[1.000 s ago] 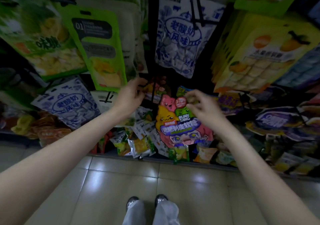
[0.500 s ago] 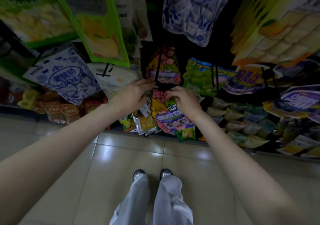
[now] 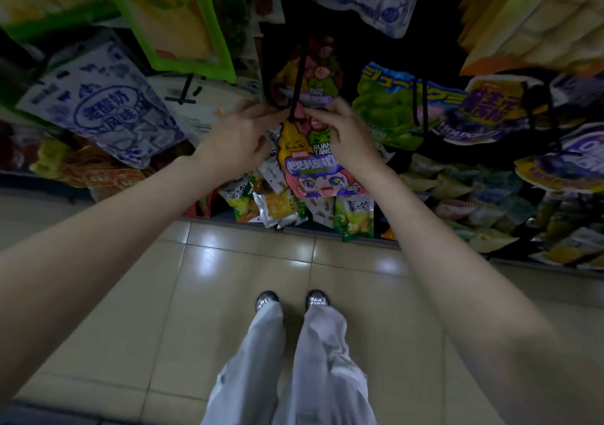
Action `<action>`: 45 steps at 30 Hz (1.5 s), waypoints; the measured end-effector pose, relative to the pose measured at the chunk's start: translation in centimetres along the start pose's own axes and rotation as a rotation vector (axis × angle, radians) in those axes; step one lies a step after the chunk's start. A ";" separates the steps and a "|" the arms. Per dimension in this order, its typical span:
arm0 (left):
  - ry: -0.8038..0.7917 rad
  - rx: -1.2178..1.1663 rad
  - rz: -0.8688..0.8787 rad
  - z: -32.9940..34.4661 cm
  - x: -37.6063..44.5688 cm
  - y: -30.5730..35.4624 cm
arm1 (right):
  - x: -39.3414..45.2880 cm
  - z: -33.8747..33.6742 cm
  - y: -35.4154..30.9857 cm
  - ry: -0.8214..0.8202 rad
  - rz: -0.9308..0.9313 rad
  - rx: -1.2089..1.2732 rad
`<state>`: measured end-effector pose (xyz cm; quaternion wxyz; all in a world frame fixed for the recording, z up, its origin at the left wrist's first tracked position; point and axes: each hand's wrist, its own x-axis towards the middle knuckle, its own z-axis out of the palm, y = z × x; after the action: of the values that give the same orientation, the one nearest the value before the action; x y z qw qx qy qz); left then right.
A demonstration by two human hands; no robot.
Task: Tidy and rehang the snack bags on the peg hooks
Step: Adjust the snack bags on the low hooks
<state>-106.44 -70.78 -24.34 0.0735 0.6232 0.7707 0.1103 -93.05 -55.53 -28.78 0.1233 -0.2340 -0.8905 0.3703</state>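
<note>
A pink and yellow cartoon candy bag [image 3: 310,163] hangs between my hands just below a black peg hook [image 3: 299,75]. My left hand [image 3: 238,137] pinches its top left edge at the tip of the hook. My right hand [image 3: 343,134] pinches the top right edge. Behind the hook hangs another bag of the same kind [image 3: 313,72], in shadow. Whether the bag's hole is on the hook I cannot tell.
Blue and white bags [image 3: 104,107], green bags [image 3: 183,23] and a green grape bag [image 3: 389,111] hang around. Purple bags [image 3: 490,111] hang to the right. Small snack packs [image 3: 277,205] fill the bottom shelf. Tiled floor and my shoes [image 3: 291,300] lie below.
The view tilted down. Both hands came together and carried the cartoon bag up to the tip of the black hook.
</note>
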 end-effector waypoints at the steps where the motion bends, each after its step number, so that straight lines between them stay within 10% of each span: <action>1: 0.008 -0.008 -0.015 0.2 -0.1 0.1 | 0.2 0.2 0.1 0.004 0.015 -0.014; 45: 0.124 -0.007 -0.066 1.9 -0.6 0.4 | 0.9 0.6 0.6 -0.085 0.051 0.002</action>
<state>-105.48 -71.17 -26.13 0.0314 0.5889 0.7937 0.1491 -93.81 -55.07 -29.62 0.0761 -0.2405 -0.8882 0.3840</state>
